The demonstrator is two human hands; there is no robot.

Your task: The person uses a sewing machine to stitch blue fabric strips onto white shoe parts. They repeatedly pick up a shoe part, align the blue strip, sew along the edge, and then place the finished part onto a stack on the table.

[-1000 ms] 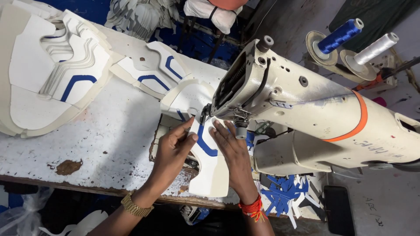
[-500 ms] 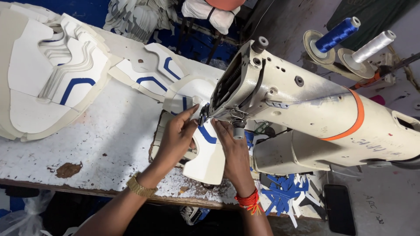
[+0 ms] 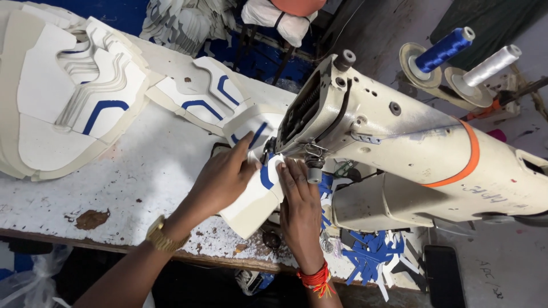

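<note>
A flat black phone (image 3: pixel 444 275) lay at about five o'clock in the view. It was a slim dark rectangle with rounded corners, its screen unlit, resting on a grey surface. At seven o'clock, in the bottom corner, a crumpled clear plastic bag (image 3: pixel 25 280) showed pale against the dark. At twelve o'clock, by the top edge, sat a stuffed white sack (image 3: pixel 273 16) crossed by a dark cord.

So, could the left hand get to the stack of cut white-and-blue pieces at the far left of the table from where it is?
Probably yes. The left hand lies on the white piece at the needle, and only bare tabletop shows between it and the stack.
</note>
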